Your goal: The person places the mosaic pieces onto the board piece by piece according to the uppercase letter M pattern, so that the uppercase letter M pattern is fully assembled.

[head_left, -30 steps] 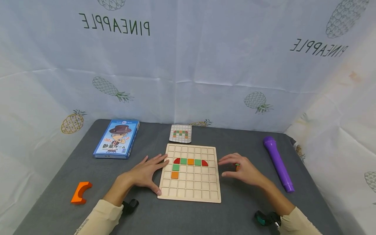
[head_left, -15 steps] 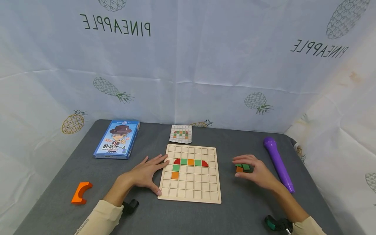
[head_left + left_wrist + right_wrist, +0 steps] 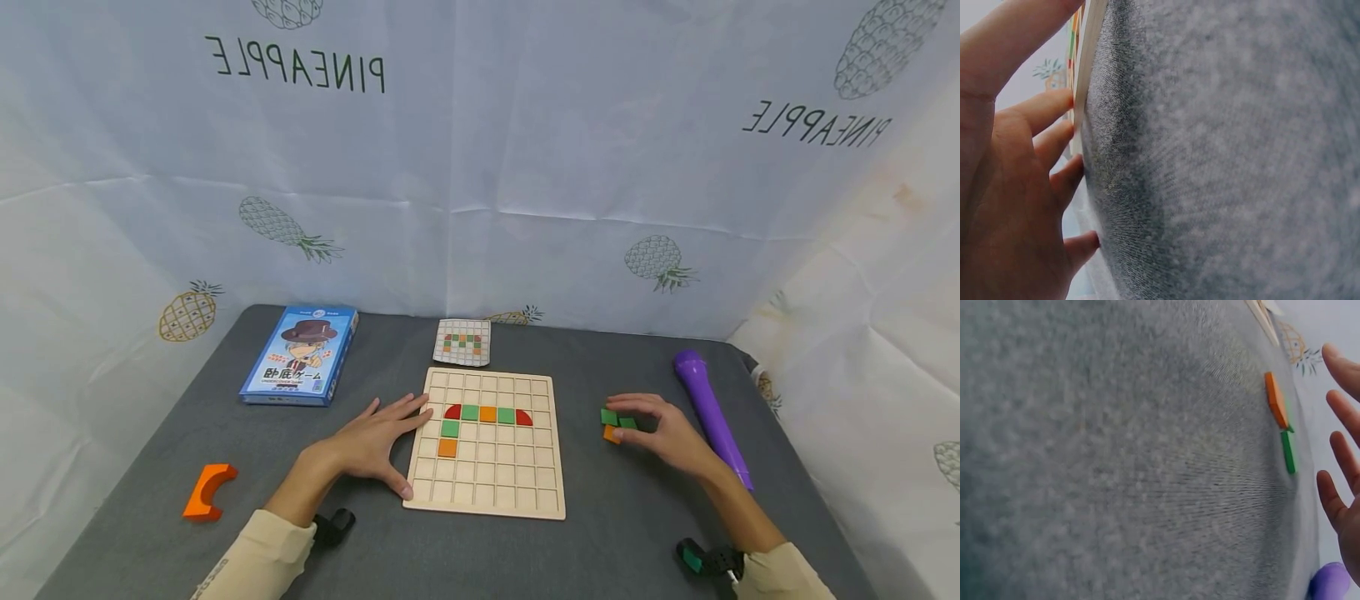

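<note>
Left hand: The left hand (image 3: 378, 442) is lying spread along the left edge of the board, with its fingers extending onto the far part of that edge and its thumb pressing near the close left corner. It is gripping nothing.
Board: The wooden grid board (image 3: 517, 483) is lying flat on the surface (image 3: 495, 554), between the two hands.
Board row: Five pieces are forming a crosswise row: red quarter-round (image 3: 452, 412), green square (image 3: 469, 412), orange square (image 3: 487, 414), second green square (image 3: 506, 415) and second red quarter-round (image 3: 523, 417).
Board column: Below the left quarter-round, a third green square (image 3: 450, 428) and a second orange square (image 3: 447, 448) are continuing toward the near edge.
Right hand: The right hand (image 3: 667, 433) is hovering low at the loose pieces, its fingers reaching out, gently bent, and its thumb standing apart from them. Contact with a piece is not showing clearly.
Loose pieces: Two green pieces (image 3: 608, 417) and one orange piece (image 3: 611, 434) are lying clustered to the right of the board.
Pattern card: The card (image 3: 462, 342) is lying just beyond the board's far edge, showing a printed coloured arrangement on a grid.
Box: A blue box (image 3: 300, 357) is lying at the far left.
Arch block: An orange arch block (image 3: 208, 492) is resting left of the left forearm.
Microphone: A purple microphone-shaped object (image 3: 711, 412) is lying beyond the right hand.
</note>
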`<state>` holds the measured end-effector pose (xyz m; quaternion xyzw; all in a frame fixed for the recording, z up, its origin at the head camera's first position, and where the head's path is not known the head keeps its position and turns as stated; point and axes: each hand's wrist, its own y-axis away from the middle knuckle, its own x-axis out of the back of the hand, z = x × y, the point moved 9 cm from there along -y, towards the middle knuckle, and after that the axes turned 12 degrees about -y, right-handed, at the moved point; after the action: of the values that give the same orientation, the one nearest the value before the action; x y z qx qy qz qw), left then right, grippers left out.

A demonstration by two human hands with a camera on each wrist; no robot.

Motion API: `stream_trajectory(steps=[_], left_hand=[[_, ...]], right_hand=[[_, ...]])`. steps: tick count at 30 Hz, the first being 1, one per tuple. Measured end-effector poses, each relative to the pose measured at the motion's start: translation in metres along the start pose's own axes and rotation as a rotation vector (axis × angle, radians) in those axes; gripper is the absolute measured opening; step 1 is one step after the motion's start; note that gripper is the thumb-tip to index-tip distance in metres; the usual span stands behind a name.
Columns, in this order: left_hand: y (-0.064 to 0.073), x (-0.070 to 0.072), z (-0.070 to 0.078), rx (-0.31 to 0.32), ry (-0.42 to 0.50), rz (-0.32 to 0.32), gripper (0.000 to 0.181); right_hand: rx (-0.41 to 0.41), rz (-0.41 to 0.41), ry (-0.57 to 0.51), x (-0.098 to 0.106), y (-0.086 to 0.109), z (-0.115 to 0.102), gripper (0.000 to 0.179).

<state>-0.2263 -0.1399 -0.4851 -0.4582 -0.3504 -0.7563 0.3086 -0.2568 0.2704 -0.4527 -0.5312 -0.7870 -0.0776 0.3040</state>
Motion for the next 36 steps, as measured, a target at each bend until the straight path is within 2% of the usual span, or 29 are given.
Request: stream_trajectory(steps=[5, 13, 23, 36], left_hand=[[0.000, 0.000, 0.000, 0.001, -0.002, -0.001, 0.122], [0.000, 0.000, 0.000, 0.000, -0.002, 0.003, 0.122], [0.000, -0.001, -0.002, 0.000, -0.004, 0.003, 0.122], [0.001, 0.000, 0.000, -0.002, -0.001, 0.011, 0.122]], right_hand=[[0.013, -0.004, 0.015, -0.001, -0.004, 0.009, 0.038], [-0.057, -0.034, 0.025, -0.004, -0.006, 0.021, 0.037], [-0.079, -0.060, 0.091, -0.008, -0.008, 0.028, 0.035], [-0.009, -0.093, 0.022, -0.011, -0.009, 0.017, 0.022]])
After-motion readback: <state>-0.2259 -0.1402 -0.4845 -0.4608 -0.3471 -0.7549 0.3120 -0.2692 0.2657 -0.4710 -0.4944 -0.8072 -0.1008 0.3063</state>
